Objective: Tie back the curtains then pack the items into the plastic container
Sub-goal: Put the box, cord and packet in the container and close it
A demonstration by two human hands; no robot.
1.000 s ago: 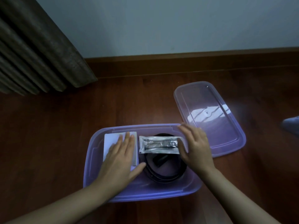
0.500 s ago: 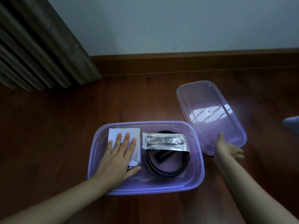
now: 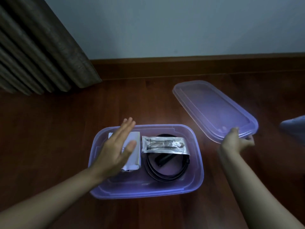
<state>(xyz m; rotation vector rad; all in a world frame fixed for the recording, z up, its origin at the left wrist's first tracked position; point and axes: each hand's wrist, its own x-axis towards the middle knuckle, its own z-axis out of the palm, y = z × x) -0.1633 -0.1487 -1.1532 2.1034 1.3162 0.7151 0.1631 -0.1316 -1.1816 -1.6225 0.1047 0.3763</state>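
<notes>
Plastic container (image 3: 145, 190): purple and see-through, open, on the dark wooden floor (image 3: 49, 146) in the near middle.
White packet (image 3: 134, 146): lies flat in the left part of the container.
Clear bag (image 3: 163, 145): lies just right of the white packet, on the far part of the black cable.
Black cable (image 3: 165, 175): coiled in a ring in the right part of the container, with a small black block (image 3: 162, 158) inside the ring.
Left hand (image 3: 115, 151): above the white packet, fingers straight and a little apart, holding nothing; if it touches the packet, I cannot tell.
Lid (image 3: 214, 109): to the right of the container and farther, its near end at the right hand.
Right hand (image 3: 236, 142): grips the near edge of the lid, fingers curled around it.
Curtain (image 3: 41, 52): brown, in folds, at the far left, reaching the floor.
Wall (image 3: 181, 25): pale, at the far side, with a wooden skirting board (image 3: 198, 66) below it.
Right edge: a blue-grey thing (image 3: 293, 128), too blurred to name.
</notes>
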